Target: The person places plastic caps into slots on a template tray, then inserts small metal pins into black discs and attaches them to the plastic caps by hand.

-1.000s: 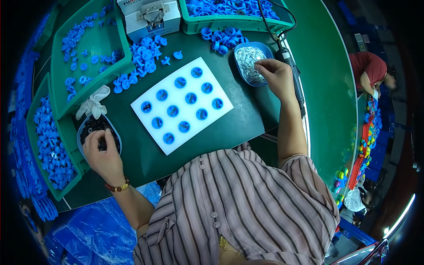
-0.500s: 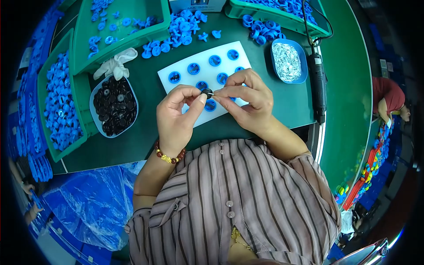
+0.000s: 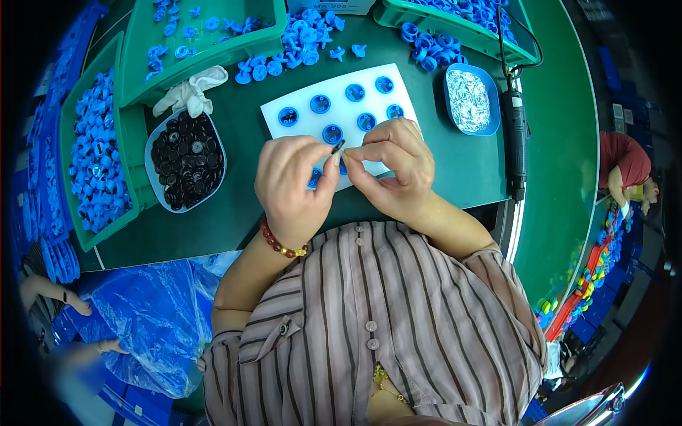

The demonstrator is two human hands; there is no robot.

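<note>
Risk: black disc [image 3: 338,147] could twist free and drop onto white board [image 3: 339,111], from narrow fingertip pinch. Left hand [image 3: 293,181] pinched together on disc; right hand [image 3: 399,165] pinched alongside, seemingly on tiny bright piece [image 3: 344,151]. Disc dark, thin, seen nearly edge-on, tilted, above board's near side.

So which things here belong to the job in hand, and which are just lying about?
Job in hand, apparently: black disc pinched in the left hand; right hand beside it; white board; blue round parts on it; loose black discs; silver metal pieces.

Just lying about, apparently: white glove; black corded screwdriver, unheld; blue plastic sheeting.
</note>
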